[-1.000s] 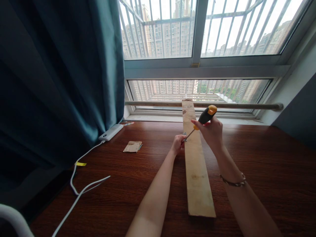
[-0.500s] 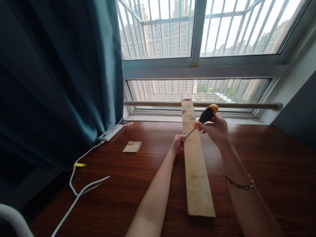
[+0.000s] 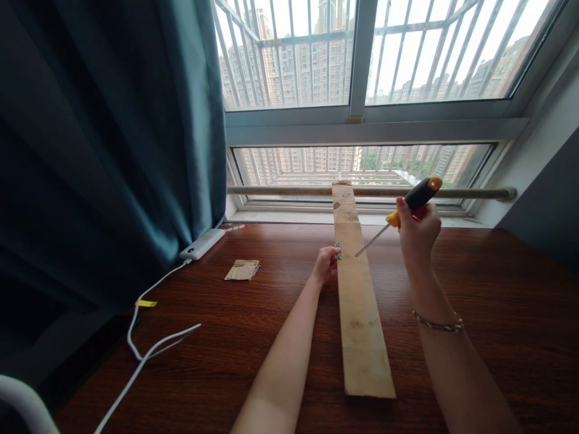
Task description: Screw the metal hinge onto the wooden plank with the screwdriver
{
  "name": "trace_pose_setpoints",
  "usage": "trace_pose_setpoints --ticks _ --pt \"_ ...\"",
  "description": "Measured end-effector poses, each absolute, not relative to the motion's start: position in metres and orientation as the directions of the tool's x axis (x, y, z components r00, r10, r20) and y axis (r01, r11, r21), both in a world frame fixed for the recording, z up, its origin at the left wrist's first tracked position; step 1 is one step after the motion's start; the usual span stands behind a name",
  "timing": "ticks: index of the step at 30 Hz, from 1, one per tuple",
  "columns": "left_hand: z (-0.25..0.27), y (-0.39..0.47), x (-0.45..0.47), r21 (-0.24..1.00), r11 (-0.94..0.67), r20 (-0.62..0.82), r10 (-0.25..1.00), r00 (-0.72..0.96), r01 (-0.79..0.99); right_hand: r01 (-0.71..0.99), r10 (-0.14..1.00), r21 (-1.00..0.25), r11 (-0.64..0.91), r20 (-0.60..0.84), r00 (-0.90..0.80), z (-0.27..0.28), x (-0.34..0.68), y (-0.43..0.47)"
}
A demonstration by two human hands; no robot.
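A long wooden board (image 3: 362, 313) lies on the brown tabletop, its far end toward the window. At its left edge sits a small metal hinge (image 3: 338, 251), with the fingers of my left hand (image 3: 326, 263) closed on it against the wood. My right hand (image 3: 420, 232) grips a screwdriver (image 3: 420, 194) with a black and yellow handle, to the right of the board. The screwdriver's shaft slants down to the left, its tip over the board and away from the hinge. Whether the tip touches the wood I cannot tell.
Left of the board lies a small stack of thin wooden pieces (image 3: 242, 270). Beyond it is a white power bank (image 3: 202, 243) with a white cable (image 3: 131, 325) and a yellow tag. A blue curtain (image 3: 136, 120) hangs at left; a metal rail (image 3: 429, 193) crosses before the window.
My right hand has drawn the screwdriver up and to the right, so its tip has left the hinge. My left hand stays at the hinge, and the board has not moved.
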State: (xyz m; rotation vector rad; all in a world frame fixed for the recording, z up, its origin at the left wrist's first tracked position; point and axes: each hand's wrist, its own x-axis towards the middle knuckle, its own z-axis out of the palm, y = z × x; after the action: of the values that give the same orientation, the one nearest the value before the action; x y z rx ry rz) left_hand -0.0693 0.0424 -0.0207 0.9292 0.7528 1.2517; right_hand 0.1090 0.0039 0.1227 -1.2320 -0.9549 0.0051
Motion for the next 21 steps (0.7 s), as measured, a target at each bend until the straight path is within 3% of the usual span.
trace_pose_setpoints --ticks 3,5,7,12,21 --pt "-0.020 0.041 -0.069 0.889 0.059 0.019 0.986 0.166 -0.455 0.584 0.522 -0.787 0.201 0.590 0.616 0.113 0.134 0.018" --pt "-0.020 0.041 -0.069 0.888 0.065 0.008 0.987 0.158 -0.455 0.698 0.690 -0.716 -0.012 0.499 0.525 0.101 0.149 0.029" --pt "-0.019 0.041 -0.069 0.885 0.080 -0.010 0.988 0.153 -0.458 0.810 0.861 -0.560 -0.174 0.313 0.402 0.084 0.158 0.041" --pt "-0.016 0.040 -0.068 0.877 0.105 -0.035 0.987 0.155 -0.470 0.872 0.944 -0.430 -0.235 0.114 0.311 0.036 0.157 0.063" --pt "-0.012 0.038 -0.069 0.902 0.078 -0.010 0.987 0.161 -0.425 0.907 0.968 -0.342 -0.246 -0.038 0.249 -0.005 0.144 0.068"
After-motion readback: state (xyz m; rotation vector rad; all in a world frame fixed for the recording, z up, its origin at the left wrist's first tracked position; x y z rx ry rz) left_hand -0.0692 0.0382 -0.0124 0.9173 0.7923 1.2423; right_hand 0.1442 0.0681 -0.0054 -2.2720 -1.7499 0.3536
